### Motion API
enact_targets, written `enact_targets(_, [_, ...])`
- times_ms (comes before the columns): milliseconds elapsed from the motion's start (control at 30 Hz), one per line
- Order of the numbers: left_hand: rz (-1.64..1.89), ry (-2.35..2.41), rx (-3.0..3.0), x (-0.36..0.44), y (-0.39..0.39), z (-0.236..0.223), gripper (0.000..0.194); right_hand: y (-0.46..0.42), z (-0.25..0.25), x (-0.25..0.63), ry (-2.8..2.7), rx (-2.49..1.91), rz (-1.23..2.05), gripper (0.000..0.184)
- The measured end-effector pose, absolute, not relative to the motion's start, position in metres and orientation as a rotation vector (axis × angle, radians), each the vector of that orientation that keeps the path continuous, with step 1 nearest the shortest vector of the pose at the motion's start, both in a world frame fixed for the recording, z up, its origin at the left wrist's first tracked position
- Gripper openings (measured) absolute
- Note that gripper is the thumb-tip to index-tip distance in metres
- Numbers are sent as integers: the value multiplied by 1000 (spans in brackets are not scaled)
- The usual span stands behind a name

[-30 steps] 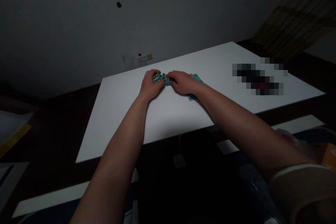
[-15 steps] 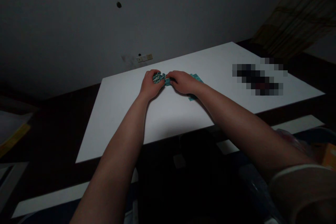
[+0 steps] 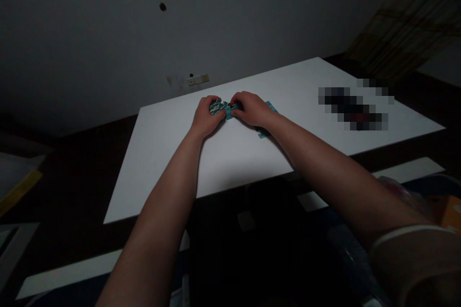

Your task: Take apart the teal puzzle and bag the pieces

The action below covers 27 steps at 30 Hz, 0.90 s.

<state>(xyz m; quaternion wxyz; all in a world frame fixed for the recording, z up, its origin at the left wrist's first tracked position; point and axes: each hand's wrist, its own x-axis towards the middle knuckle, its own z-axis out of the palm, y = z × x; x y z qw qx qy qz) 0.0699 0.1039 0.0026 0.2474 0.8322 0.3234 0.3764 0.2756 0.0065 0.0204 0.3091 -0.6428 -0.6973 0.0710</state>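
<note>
A small teal piece with pale criss-cross lines (image 3: 217, 107) is held over the white table (image 3: 230, 153); its exact kind is too small and dark to tell. My left hand (image 3: 206, 117) is closed on its left part, thumb in front and fingers behind. At its right end, my right hand (image 3: 252, 109) pinches the plain teal part (image 3: 228, 113) between thumb and fingers. Beneath my right wrist lies a flat teal sheet or packet (image 3: 272, 106), mostly covered by the hand.
A pixelated dark object (image 3: 355, 109) lies on the table's right side. Behind the table, the wall carries a row of sockets (image 3: 198, 79). An orange box (image 3: 452, 213) and clear plastic are at lower right.
My right hand has shifted slightly and its fingers are more arched at the teal piece's right end. My left hand keeps its hold in the same place.
</note>
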Motion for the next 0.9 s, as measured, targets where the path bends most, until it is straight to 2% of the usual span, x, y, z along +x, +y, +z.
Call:
enact_targets(300, [995,870,2306,69,102,2,49,7,19,273,-1757,-1692,191,34])
enact_targets(500, [1006,863,2308,70,103,2,46,8,20,271,-1694,-1654,264,36])
enact_targets(633, [1009,856,2311,70,101,3,43,4,27,274,-1708,-1636,296,44])
enact_targets(800, [1026,854,2312,69,101,1,44,-4,35,293,-1695,-1988,77,45])
enact_targets(900, [1025,852,2320,69,102,-1,43,-9,33,313,-1698,-2224,39,54])
